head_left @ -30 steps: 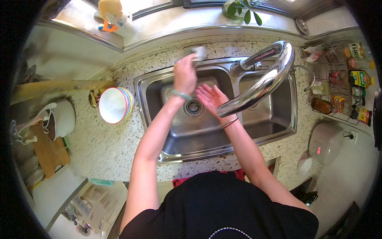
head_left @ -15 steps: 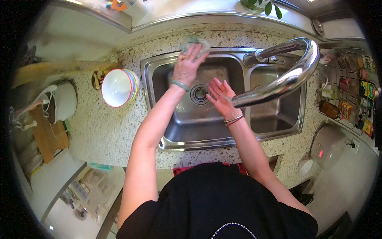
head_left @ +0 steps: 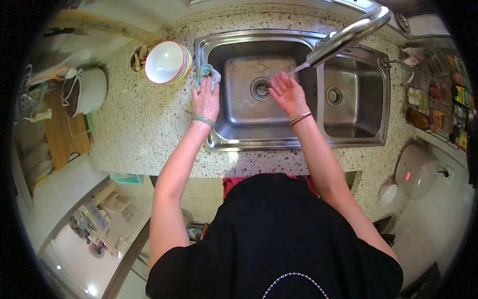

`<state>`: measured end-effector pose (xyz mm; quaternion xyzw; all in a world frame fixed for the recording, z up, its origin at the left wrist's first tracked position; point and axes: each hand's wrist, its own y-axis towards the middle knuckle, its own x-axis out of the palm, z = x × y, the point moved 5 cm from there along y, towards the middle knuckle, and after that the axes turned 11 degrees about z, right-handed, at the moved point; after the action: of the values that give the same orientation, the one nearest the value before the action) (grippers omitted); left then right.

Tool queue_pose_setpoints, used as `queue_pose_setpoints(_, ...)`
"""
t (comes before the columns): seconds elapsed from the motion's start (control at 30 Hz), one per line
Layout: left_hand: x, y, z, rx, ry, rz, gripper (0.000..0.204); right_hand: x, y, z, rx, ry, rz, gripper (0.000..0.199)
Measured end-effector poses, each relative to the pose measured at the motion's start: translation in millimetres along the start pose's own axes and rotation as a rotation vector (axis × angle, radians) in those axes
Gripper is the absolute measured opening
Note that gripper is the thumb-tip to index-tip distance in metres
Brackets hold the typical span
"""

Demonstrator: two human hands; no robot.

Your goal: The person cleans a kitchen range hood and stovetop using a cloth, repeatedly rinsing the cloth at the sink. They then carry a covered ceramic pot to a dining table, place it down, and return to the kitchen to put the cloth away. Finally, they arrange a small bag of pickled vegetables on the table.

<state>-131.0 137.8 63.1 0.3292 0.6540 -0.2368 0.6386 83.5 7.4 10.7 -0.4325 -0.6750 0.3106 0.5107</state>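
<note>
A crumpled pale blue-green and white cloth (head_left: 209,74) lies against the left rim of the steel double sink (head_left: 264,143). My left hand (head_left: 205,101) presses on it, fingers fairly straight and their tips over the cloth. Over the larger left basin, my right hand (head_left: 289,92) is held palm up with its fingers apart and nothing in it. A thin stream of water (head_left: 300,67) runs from the tap (head_left: 343,40) toward that hand. Behind the fingers shows the drain (head_left: 261,89).
Stacked bowls (head_left: 165,62) with coloured rims stand left of the sink. Farther left are a white container (head_left: 89,89) and a wooden cutting board (head_left: 62,132). On the right, a wire rack (head_left: 438,99) holds jars and packets. The tap arches over the basins' divider.
My left hand has moved with the cloth from the sink's back rim to its left rim. My right hand stays open near the water. The view has shifted, so the sink sits higher.
</note>
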Motion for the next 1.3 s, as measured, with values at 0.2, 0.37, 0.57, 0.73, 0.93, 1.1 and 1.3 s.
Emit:
queue_pose_setpoints(0.2,-38,-110,27,0.066,-0.040,-0.097,0.036,-13,-28,-15,-0.061,-0.154,-0.026,0.047)
queue_pose_setpoints(0.37,-60,-151,52,-0.086,-0.235,-0.121,0.031,-25,-37,-5,-0.005,-0.152,-0.040,0.045)
queue_pose_setpoints(0.57,-56,-140,99,-0.001,-0.431,-0.055,0.026,-40,-47,-10,-0.006,-0.179,-0.067,0.046)
queue_pose_setpoints(0.73,-55,-115,187,0.154,-0.759,-0.003,0.028,-51,-53,-28,-0.053,-0.208,-0.052,0.048)
queue_pose_setpoints(0.93,-27,-62,267,0.326,-1.016,-0.111,0.025,-52,-47,-38,-0.103,-0.232,-0.041,0.051)
queue_pose_setpoints(1.1,27,8,222,-0.596,-1.542,-0.181,0.022,-28,-41,-70,-0.445,-0.407,-0.108,0.047)
queue_pose_setpoints(1.3,67,83,174,-0.723,-1.649,-0.167,0.022,4,-28,-61,-0.403,-0.634,0.093,0.043)
